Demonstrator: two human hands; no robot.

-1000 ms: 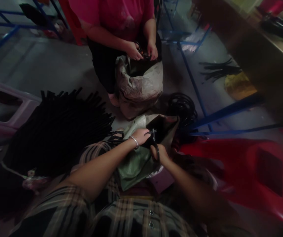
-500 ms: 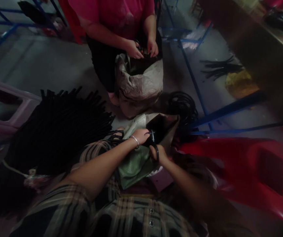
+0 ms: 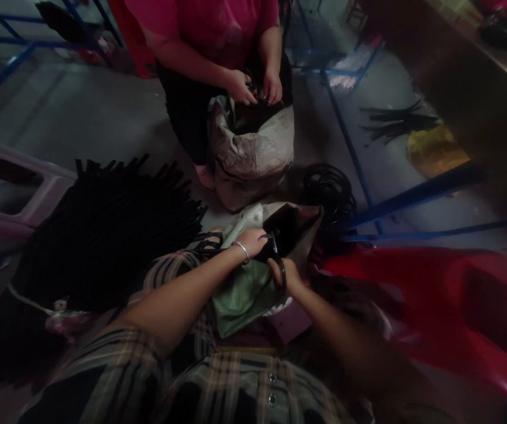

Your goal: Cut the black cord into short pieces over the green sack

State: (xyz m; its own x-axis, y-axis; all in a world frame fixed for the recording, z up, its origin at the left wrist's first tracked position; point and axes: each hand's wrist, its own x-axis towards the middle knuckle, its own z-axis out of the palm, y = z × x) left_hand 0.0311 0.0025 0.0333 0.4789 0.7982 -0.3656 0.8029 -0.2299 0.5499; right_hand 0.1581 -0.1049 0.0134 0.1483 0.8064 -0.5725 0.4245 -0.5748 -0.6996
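My left hand (image 3: 253, 241), with a bracelet at its wrist, is closed on a thin black strip (image 3: 209, 251) over the rim of an open sack (image 3: 247, 221). My right hand (image 3: 286, 274) is closed round the black handle of scissors (image 3: 282, 272), whose blades point up toward the left fingertips. Under both hands hangs the sack's green lower part (image 3: 239, 297). The sack's inside is dark. On the left lies a big bundle of black strips (image 3: 103, 235), tied with a pale cord.
Opposite, a person in a pink top (image 3: 218, 29) works with both hands over another sack (image 3: 253, 153). Black coils (image 3: 330, 191) lie beside a blue metal frame (image 3: 416, 194). A red plastic stool (image 3: 438, 294) is at the right.
My hands stay almost in place; the scissors' blades have shifted very slightly. The view has moved a little. The other person's hands have barely moved.
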